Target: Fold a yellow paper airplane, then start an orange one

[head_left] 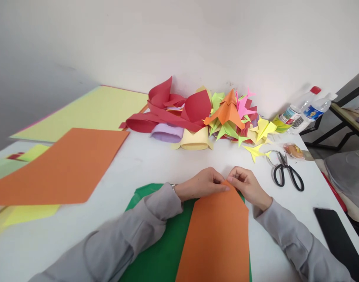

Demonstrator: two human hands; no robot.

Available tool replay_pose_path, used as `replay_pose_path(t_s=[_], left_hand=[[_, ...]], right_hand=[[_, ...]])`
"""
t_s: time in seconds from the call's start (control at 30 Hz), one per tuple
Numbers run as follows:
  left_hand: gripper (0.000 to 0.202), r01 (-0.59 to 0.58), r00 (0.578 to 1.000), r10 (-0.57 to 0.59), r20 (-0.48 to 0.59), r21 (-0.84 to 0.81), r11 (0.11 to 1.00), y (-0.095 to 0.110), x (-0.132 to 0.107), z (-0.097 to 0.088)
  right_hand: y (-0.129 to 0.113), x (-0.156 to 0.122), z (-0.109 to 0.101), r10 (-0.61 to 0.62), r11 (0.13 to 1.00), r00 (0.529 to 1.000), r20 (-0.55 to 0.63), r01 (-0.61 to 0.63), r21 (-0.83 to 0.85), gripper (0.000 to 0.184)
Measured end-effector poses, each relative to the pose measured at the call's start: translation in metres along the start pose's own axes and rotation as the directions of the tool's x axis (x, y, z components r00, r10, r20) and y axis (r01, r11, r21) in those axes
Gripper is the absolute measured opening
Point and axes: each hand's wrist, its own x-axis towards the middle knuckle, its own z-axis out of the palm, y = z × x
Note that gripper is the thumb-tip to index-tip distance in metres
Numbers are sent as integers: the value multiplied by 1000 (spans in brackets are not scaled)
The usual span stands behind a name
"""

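Note:
A long orange sheet of paper [216, 235] lies lengthwise before me, its far end narrowed by slanted corners. My left hand [201, 183] is closed at that far end, thumb pressing on the paper. From the other side my right hand [246, 185] pinches the tip between thumb and curled fingers. Exactly how the tip is folded is hidden by the fingers. Under the orange sheet is a larger green sheet [162, 246], showing mostly on the left beneath my left forearm.
Red paper shapes [197, 105], an orange folded plane [226, 111] and other folded papers stand along the wall. Black-handled scissors [287, 172] and a black phone-like slab [339, 235] lie right. Another orange sheet [70, 168] lies left. Two bottles [297, 109] stand at the back right.

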Motion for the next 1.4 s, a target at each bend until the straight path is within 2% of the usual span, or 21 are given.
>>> replay_pose_path(t_s=[0.23,0.37,0.53,0.6,0.73,0.83,0.97,1.1,1.3,1.4], left_hand=[[40,-11,1000,11,-9,-39,999,-4,1,0],[40,6,1000,-6,-22,-17,1000,-4,1,1],[46,-10,999,11,-47,15,1000,-3,1,1],[46,-19,999,18,-42,-12,1000,-3,1,1],[42,1,999,-2,-34,-41,999,-3,0,1],[43,-3,999,3,-46,-3,1000,-3,1,1],[45,-21,999,20,-36,-14,1000,-4,2,1],[45,-6,1000,6,-20,-36,999,-5,1,1],[45,3,999,0,-49,53,999,-2,1,3],[48,19,998,-15,-62,63,998,1,0,4]], right_hand=[[6,2,-3,78,995,997,-8,-77,67,46],[5,1,-1,28,999,999,17,-28,-42,45],[7,-1,3,-99,963,995,-23,90,-253,44],[8,-1,3,-113,960,993,-35,100,-260,47],[9,-1,2,-48,982,999,-24,42,-185,52],[9,0,2,-74,966,997,14,75,-246,51],[10,0,3,-115,937,993,6,110,-330,51],[11,0,3,-98,952,994,-42,81,-296,53],[10,0,4,-79,964,997,13,80,-254,49],[11,0,5,-84,972,996,-43,73,-223,51]])
